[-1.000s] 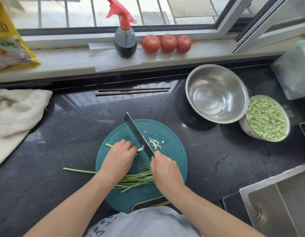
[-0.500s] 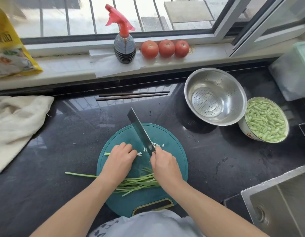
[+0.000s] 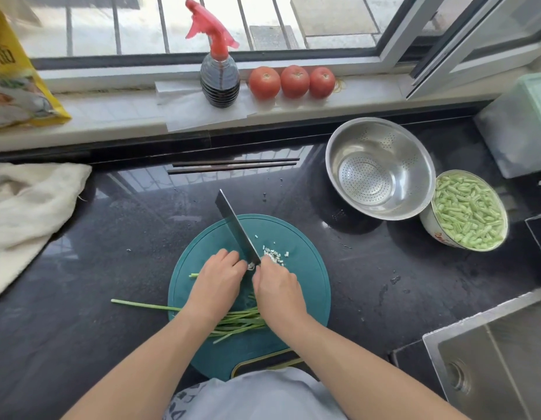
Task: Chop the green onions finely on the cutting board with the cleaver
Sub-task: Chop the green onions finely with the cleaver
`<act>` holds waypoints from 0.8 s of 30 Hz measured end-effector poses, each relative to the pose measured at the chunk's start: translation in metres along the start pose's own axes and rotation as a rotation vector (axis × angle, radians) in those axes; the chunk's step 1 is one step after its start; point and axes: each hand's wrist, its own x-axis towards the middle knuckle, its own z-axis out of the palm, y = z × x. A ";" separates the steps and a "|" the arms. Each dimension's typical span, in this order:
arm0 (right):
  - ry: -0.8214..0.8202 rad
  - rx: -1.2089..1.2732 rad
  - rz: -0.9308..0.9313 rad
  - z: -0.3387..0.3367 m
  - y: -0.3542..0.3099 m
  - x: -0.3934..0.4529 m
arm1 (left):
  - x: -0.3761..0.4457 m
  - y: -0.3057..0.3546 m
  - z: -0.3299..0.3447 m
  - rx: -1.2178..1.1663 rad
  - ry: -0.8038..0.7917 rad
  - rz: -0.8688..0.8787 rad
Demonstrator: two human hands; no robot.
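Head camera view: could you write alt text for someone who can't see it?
A person's right hand grips a steel cleaver while the left hand holds long green onions on a round teal cutting board; a small pile of chopped white onion bits lies right of the blade.

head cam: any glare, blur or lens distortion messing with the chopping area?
Head view: daylight from the window reflects as a pale grid on the black countertop behind the cutting board; wide-angle bending bows the windowsill; cleaver, left hand, right hand and chopped green onions read sharp, with only soft shadows.
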 end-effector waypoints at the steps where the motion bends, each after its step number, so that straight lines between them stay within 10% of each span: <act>1: 0.007 0.006 -0.006 -0.001 -0.002 0.006 | -0.001 0.000 0.000 -0.010 0.002 -0.002; 24: 0.017 -0.010 0.002 -0.004 -0.005 0.007 | -0.011 -0.009 0.001 -0.017 0.017 -0.076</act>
